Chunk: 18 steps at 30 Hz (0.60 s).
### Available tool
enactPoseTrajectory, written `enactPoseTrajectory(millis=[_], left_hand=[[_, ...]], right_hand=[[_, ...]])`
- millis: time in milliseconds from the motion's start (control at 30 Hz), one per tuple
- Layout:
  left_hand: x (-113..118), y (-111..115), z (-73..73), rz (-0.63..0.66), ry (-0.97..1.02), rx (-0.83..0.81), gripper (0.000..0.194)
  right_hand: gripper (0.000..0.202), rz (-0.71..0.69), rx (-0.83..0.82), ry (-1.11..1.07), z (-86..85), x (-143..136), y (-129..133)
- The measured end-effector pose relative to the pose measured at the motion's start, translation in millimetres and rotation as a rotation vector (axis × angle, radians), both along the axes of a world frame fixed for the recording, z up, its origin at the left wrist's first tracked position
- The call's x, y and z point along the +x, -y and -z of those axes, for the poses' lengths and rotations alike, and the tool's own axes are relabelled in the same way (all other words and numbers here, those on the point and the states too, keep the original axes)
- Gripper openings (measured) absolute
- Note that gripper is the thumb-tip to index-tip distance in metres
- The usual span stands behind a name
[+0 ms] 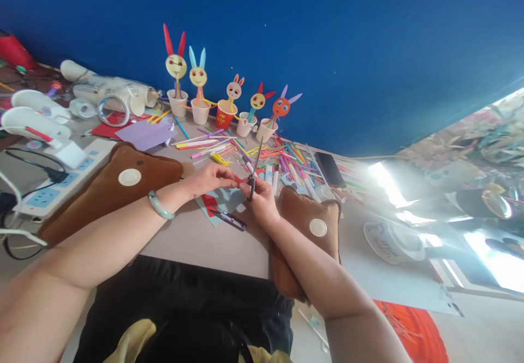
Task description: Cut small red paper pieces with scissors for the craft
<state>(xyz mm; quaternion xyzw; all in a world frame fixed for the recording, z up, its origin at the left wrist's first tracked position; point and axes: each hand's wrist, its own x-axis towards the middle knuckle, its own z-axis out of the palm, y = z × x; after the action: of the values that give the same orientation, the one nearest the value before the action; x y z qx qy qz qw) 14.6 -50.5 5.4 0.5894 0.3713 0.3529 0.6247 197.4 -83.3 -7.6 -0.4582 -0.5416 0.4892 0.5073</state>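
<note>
My left hand (215,180), with a jade-like bangle on the wrist, pinches a small red piece (236,180) between thumb and fingers. My right hand (261,202) grips black-handled scissors (257,158), blades pointing up and away, and its fingertips meet the red piece. The two hands nearly touch above the table. Below them lie light blue paper (213,218), a red scrap (209,204) and a dark cutting tool (229,219).
Brown cushions (151,183) (298,218) flank the hands. Behind are scattered markers and sticks (221,142), a phone (331,170), and several bunny figures in cups (200,112) by the blue wall. A power strip (77,172) is left, a white bowl (387,243) right.
</note>
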Motion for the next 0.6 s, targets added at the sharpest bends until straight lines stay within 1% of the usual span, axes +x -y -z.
enactPoseTrajectory(millis=[67, 267, 467, 600], left_hand=[[1, 4, -3.3, -0.009, -0.005, -0.049, 0.025], [1, 15, -9.1, -0.047, 0.007, -0.096, 0.023], [4, 21, -10.0, -0.058, 0.008, -0.079, 0.024], [5, 24, -9.6, -0.096, 0.022, -0.046, 0.022]], right_hand=[[0.026, 0.005, -0.008, 0.005, -0.2, 1, 0], [0.022, -0.020, 0.010, 0.010, -1.1, 1, 0], [0.020, -0.031, 0.044, 0.029, 0.8, 0, 1], [0.025, -0.032, 0.028, 0.011, -1.7, 0, 2]])
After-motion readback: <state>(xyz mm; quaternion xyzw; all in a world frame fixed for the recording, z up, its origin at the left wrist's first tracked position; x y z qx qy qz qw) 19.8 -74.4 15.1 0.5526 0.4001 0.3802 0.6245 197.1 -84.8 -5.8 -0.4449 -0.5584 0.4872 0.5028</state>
